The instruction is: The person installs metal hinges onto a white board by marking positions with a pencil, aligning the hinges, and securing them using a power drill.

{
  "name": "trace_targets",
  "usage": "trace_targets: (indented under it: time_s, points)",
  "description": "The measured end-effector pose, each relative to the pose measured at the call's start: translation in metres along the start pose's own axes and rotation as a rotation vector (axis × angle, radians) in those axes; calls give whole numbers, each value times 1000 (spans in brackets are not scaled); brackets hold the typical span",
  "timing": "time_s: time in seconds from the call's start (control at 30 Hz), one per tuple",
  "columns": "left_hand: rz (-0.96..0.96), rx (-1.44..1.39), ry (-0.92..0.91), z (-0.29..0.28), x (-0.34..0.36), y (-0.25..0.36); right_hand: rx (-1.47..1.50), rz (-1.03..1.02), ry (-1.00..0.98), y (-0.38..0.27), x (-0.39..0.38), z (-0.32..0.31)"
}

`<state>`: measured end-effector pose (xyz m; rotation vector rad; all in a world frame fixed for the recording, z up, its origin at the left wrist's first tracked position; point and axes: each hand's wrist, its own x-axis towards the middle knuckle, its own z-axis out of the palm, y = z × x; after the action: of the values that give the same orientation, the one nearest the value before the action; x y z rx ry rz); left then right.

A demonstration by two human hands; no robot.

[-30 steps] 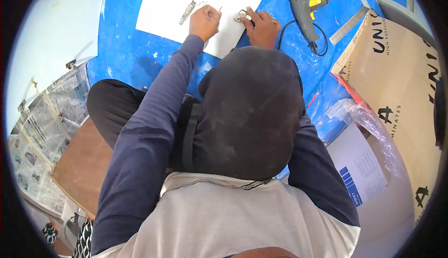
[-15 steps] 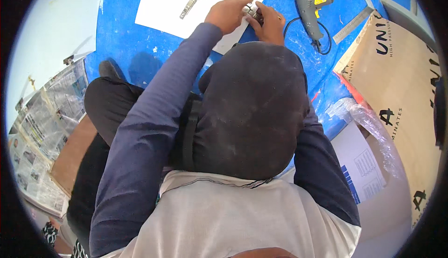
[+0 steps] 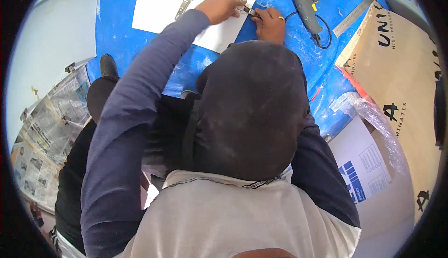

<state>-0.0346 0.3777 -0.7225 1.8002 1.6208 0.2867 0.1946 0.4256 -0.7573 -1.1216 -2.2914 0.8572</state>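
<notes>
Over the right edge of a white sheet (image 3: 161, 6), both hands are on a metal cabinet hinge (image 3: 252, 12). My right hand (image 3: 271, 27) is closed round its arm end. The fingertips of my left hand (image 3: 220, 7) pinch around its other end, partly hiding it. The hinge is stretched out between the two hands. A second metal hinge (image 3: 185, 6) lies on the white sheet, left of my left hand.
A grey power drill (image 3: 306, 3) with a black cord lies right of my hands, beside a metal square (image 3: 353, 18). Brown printed board (image 3: 387, 66) and clear wrap (image 3: 368, 113) are at the right. A pale panel (image 3: 60, 29) stands left on the blue surface (image 3: 116, 20).
The hinge was compact between both hands; now it is stretched out and the hands are farther apart. My left hand has shifted slightly left. The whole view has shifted a little.
</notes>
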Motion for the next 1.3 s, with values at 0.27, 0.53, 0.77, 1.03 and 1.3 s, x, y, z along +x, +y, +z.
trace_targets:
  time_s: [0.27,0.53,0.77,1.03,1.3]
  points:
    - [-107,98,65,-6,6,32,24,-49,75,6,-1,2]
    - [-102,171,61,-5,6,37,-33,-13,21,9,-1,4]
    - [12,20,85,-7,10,18,-106,74,-185,-7,15,-18]
    - [-145,-79,90,-26,22,-13,-145,68,-73,-23,10,-3]
    - [-439,295,-127,-42,60,16,-174,121,-40,-32,12,7]
